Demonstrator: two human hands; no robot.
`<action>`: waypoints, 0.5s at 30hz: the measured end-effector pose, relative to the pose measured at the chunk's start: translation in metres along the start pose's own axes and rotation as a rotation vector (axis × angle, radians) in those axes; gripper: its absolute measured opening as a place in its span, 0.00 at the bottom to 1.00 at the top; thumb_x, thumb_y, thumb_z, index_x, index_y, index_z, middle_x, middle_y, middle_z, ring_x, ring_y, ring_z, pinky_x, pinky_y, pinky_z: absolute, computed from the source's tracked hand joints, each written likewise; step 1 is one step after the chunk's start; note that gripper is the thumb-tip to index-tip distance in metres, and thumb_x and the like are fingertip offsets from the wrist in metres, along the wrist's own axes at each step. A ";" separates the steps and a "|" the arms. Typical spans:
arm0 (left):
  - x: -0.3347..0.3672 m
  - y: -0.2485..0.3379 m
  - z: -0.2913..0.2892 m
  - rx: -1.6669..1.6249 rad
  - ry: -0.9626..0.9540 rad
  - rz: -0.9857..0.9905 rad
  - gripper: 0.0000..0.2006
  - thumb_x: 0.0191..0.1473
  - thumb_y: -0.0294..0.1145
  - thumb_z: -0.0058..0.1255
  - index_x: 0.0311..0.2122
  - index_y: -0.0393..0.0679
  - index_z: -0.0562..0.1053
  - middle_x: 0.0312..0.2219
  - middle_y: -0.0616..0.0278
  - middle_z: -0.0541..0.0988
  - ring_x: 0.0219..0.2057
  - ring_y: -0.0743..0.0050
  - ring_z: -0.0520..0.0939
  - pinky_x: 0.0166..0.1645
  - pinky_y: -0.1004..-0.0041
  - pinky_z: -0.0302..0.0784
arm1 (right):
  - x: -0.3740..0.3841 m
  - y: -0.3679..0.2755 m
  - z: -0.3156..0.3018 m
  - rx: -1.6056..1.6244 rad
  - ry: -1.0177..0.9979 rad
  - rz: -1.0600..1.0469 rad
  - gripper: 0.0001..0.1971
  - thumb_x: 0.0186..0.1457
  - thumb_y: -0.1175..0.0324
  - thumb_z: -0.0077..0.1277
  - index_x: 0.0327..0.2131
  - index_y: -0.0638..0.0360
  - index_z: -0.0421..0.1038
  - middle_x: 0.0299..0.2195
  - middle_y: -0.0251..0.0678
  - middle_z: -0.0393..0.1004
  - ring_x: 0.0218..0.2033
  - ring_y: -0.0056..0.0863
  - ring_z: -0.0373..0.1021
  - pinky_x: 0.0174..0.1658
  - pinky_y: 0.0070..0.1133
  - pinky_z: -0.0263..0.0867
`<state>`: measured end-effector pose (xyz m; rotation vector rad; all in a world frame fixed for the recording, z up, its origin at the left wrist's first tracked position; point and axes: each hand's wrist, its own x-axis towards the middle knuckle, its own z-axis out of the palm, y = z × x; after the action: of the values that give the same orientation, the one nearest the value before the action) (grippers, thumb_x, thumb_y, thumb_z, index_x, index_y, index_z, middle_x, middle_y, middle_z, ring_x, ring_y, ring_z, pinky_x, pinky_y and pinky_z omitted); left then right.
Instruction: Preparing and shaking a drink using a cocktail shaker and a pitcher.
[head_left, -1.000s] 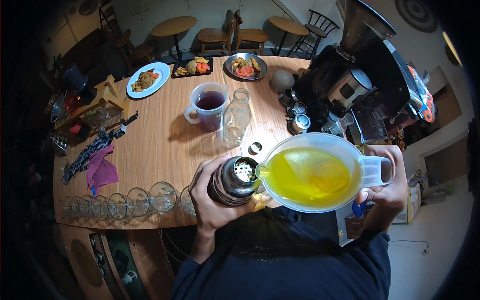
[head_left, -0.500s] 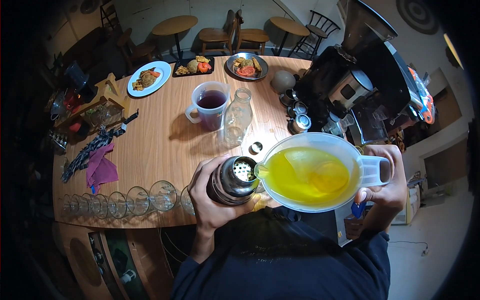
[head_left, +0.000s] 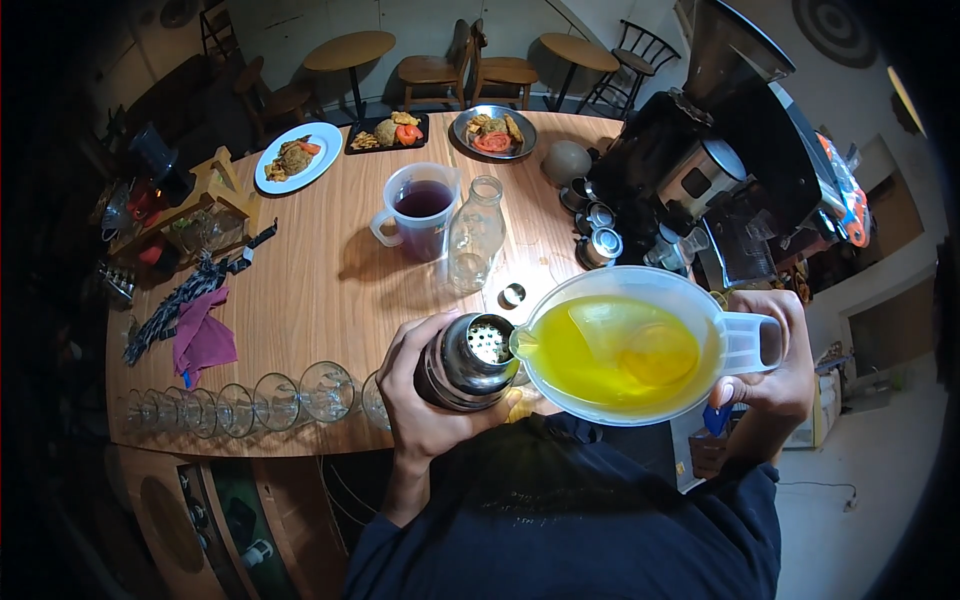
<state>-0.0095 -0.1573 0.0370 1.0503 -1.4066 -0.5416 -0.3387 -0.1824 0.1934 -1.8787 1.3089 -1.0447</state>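
Far ahead of both grips: pale wall [head_left: 330,22], round side tables [head_left: 350,50], wooden chairs [head_left: 428,72]. Beneath and ahead of the grips: wood-grain tabletop [head_left: 310,300]. Ahead of the right grip: tall black machine [head_left: 650,140] with hopper, probably a grinder. In the right hand [head_left: 775,350]: translucent pitcher [head_left: 640,284] of yellow liquid [head_left: 610,350], handle clamped between fingers and thumb, spout pointing left toward the other grip. Ahead of the left grip: handled jug [head_left: 425,240] of dark purple liquid. Well beyond the jug: white plate [head_left: 265,165], black tray [head_left: 390,149] and metal plate [head_left: 528,140], all bearing food. Beside the jug, on its right: clear glass bottle [head_left: 474,240]. In the left hand [head_left: 412,395]: silver-topped shaker [head_left: 465,385], body squeezed by curled fingers and thumb, perforated strainer [head_left: 488,340] at its mouth, right by the spout. Step in hand, judged from spout position: pouring yellow liquid through the strainer; cannot tell flow from pause. Next move judged to call for a steady shaker and slow right-wrist tilt. Left of the left grip: row of glasses [head_left: 275,400]. Farther left: purple cloth [head_left: 203,335]. Just ahead, between grips: small metal cap [head_left: 512,295].
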 end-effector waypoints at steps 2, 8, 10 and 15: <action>0.000 0.001 0.002 -0.017 0.033 -0.018 0.42 0.27 0.44 0.81 0.50 0.37 0.75 0.41 0.53 0.80 0.42 0.60 0.84 0.50 0.64 0.80 | 0.000 -0.001 0.002 -0.018 -0.019 -0.008 0.53 0.15 0.46 0.84 0.47 0.60 0.67 0.36 0.33 0.72 0.38 0.24 0.74 0.43 0.23 0.72; -0.001 0.000 -0.001 0.018 -0.015 0.009 0.44 0.28 0.40 0.81 0.53 0.35 0.72 0.43 0.55 0.78 0.44 0.65 0.83 0.53 0.67 0.80 | 0.009 -0.020 0.011 0.028 0.025 0.021 0.41 0.17 0.44 0.83 0.34 0.58 0.72 0.27 0.30 0.73 0.30 0.21 0.74 0.36 0.18 0.69; -0.001 -0.001 -0.001 0.016 -0.016 0.005 0.44 0.28 0.40 0.81 0.53 0.35 0.72 0.43 0.55 0.78 0.44 0.64 0.83 0.52 0.67 0.80 | 0.012 -0.025 0.013 0.081 -0.001 0.076 0.38 0.18 0.43 0.83 0.28 0.56 0.72 0.24 0.28 0.73 0.26 0.20 0.73 0.32 0.17 0.67; -0.001 0.001 -0.001 0.024 -0.019 0.011 0.44 0.28 0.40 0.81 0.53 0.35 0.72 0.43 0.55 0.78 0.44 0.65 0.83 0.52 0.67 0.80 | 0.008 -0.021 0.014 0.064 0.032 0.034 0.39 0.18 0.44 0.83 0.31 0.57 0.72 0.25 0.28 0.73 0.27 0.20 0.73 0.33 0.17 0.67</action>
<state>-0.0091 -0.1564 0.0372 1.0586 -1.4381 -0.5291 -0.3153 -0.1828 0.2062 -1.7928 1.3056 -1.0908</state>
